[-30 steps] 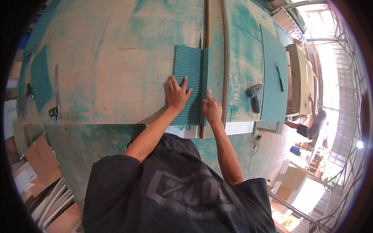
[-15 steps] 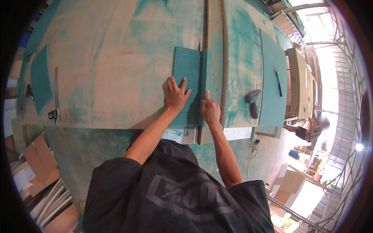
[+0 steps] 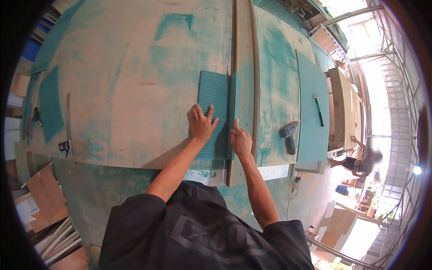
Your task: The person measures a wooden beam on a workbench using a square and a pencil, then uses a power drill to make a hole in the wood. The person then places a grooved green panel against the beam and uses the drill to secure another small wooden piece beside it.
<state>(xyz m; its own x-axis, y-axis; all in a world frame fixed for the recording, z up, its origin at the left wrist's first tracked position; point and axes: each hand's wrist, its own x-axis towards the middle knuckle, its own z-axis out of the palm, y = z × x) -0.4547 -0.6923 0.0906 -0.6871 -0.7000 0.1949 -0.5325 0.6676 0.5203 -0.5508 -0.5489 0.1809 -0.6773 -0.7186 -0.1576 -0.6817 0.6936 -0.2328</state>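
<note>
A ribbed teal panel (image 3: pixel 215 92) lies on a wide, teal-stained work table (image 3: pixel 130 108), close to its front edge. My left hand (image 3: pixel 203 126) rests on the ribs with its fingers spread. Along the panel's right side runs a narrow, smooth teal strip (image 3: pixel 235 96), beside a long wooden rail. My right hand (image 3: pixel 241 143) lies over the near part of this strip, index finger stretched forward along it and thumb toward the panel. Its other fingers are partly hidden under the hand.
Right of a second wooden rail (image 3: pixel 255 90) lie a cordless drill (image 3: pixel 289 137) and, on a flat teal sheet (image 3: pixel 306 81), a hammer (image 3: pixel 319 110). Scissors (image 3: pixel 65 146) and teal offcuts (image 3: pixel 51 105) are at the left. A person (image 3: pixel 360 159) stands far right.
My view has shifted, so the table sits lower in the picture. Both hands keep nearly the same places on the panel and strip. More of the person at the right shows.
</note>
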